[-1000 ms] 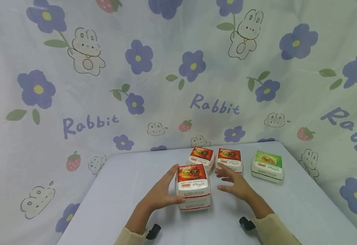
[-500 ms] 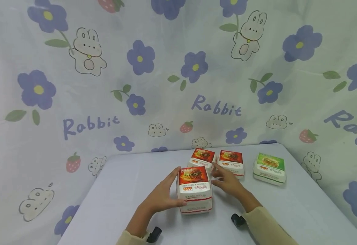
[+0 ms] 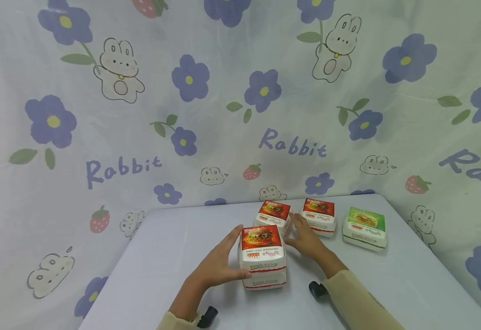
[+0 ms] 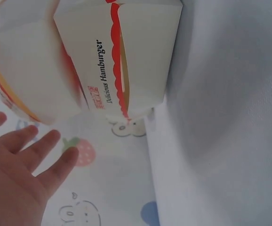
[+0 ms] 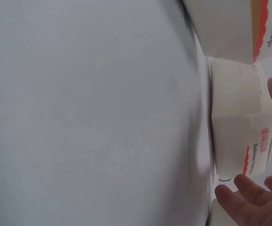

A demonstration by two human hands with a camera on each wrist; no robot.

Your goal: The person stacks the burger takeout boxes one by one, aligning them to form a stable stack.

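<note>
Nearest, at lower centre of the head view, a two-high stack of hamburger boxes (image 3: 263,263); along its left side the left hand (image 3: 220,263), thumb at the front, fingers spread and nearly straight, as if steadying rather than clutching. Beyond, right of centre, the right hand (image 3: 308,238), thumb and fingers parted beside a rear red-topped hamburger box (image 3: 274,211); cannot tell whether touching it. At right, roughly as far back on the white tabletop (image 3: 174,256), a green-topped hamburger box (image 3: 365,227); farther, another red-topped hamburger box (image 3: 319,215); behind everything, a rabbit-print backdrop (image 3: 215,105). Apparently at the step of taking a third box for the stack. Called for next, by this reading: closing right thumb and fingers on the rear box, then lifting above the stack without knocking it.
</note>
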